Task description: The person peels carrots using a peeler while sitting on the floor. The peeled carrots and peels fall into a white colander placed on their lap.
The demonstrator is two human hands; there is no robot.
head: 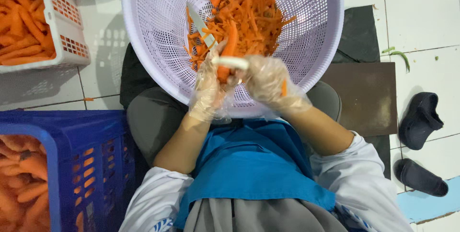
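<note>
- A blue crate (57, 165) of carrots sits nearest, at the person's left; a white crate (62, 26) of carrots lies farther off.
- Two dark slippers (421, 141) lie to the right.
- The left hand (208, 88), in a clear glove, is closed around a carrot (229, 50).
- The right hand (268, 83), also gloved, grips a white-handled peeler (232, 62) against the carrot.
- Both hands work over a pale basket (153, 30) holding peelings (249, 18).

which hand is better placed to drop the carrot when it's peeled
Left, probably. The left hand grips the carrot over the lavender basket, while the right hand is occupied with the white-handled knife.
</note>
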